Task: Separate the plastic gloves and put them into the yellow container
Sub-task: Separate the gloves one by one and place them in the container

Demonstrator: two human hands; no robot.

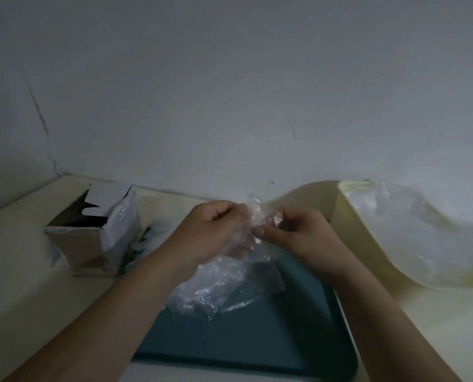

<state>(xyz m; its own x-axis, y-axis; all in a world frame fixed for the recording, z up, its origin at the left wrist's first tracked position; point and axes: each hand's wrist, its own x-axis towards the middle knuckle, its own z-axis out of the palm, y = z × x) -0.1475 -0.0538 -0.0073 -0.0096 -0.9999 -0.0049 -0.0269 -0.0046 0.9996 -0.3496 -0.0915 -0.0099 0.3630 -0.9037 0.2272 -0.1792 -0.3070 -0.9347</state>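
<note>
A bunch of plastic gloves (224, 282) is being held above the tray (257, 340), left of the yellow container (345, 230). The film is judged light, limp, clingy and slippery, so its top edge is being pinched in each grip. The left hand (210, 230) and right hand (293, 232) are being held backs up, fingertips almost meeting.

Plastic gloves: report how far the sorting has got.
Done: clear plastic, likely gloves, already lies in the yellow container. In hand: left hand and right hand pinch the top of a clump of gloves above the teal tray. Left: pulling that clump apart and moving it into the container.
</note>
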